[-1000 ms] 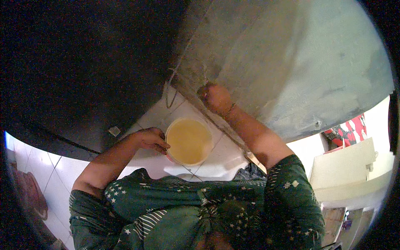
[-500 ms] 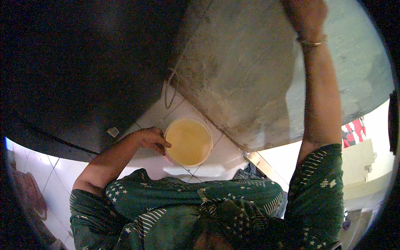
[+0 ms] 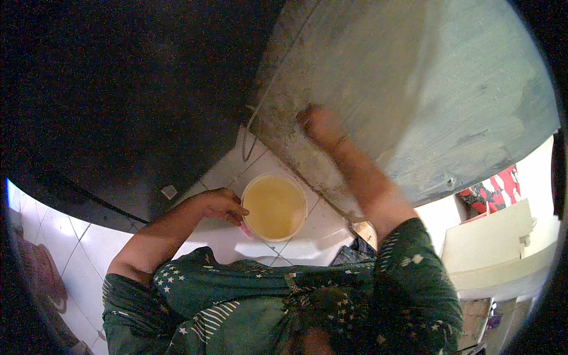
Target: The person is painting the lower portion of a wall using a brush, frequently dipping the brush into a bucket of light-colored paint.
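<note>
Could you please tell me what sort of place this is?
Likely an indoor room, perhaps in a home: pale floor tiles, a patchy grey wall-like surface, and a round tub with the left hand at its rim.

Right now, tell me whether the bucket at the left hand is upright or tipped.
Upright: seen from above, the bucket shows its open, nearly circular mouth, with the left hand at its rim.
</note>
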The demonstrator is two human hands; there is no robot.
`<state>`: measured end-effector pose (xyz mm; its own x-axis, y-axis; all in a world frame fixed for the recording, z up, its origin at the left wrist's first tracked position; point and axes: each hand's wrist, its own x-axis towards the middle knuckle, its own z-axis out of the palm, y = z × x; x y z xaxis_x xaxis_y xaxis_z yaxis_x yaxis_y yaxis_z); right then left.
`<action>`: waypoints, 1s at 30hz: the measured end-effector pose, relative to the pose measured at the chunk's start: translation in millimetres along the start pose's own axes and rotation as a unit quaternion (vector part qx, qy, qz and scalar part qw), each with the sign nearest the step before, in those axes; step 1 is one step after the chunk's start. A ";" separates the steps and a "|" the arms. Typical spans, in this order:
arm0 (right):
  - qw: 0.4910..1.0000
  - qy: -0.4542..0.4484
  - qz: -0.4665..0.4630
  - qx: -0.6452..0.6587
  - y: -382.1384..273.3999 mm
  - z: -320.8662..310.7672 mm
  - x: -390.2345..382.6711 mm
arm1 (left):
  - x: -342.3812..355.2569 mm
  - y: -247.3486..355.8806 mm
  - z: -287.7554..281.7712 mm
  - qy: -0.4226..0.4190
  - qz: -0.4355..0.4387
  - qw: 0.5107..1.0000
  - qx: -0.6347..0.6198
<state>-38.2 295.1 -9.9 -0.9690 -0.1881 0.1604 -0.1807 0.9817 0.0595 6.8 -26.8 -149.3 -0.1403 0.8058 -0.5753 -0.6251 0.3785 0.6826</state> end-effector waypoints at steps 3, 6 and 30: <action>0.975 0.083 0.069 0.195 56.0 -154.0 35.5 | 12.0 4.2 -3.3 -0.003 -0.017 1.000 0.023; 0.937 0.342 -0.064 0.026 16.0 -281.6 33.7 | 5.0 -1.0 -7.3 0.030 -0.057 0.996 0.060; 0.893 0.418 -0.027 -0.166 -10.1 -334.4 39.2 | 16.7 -4.3 13.4 0.052 -0.010 0.997 0.063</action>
<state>-18.0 268.2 325.3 -0.4715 -0.3274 0.8188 -0.0288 0.9338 0.3568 17.4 -8.9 -155.8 -0.2114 0.7485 -0.6285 -0.5283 0.4535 0.7178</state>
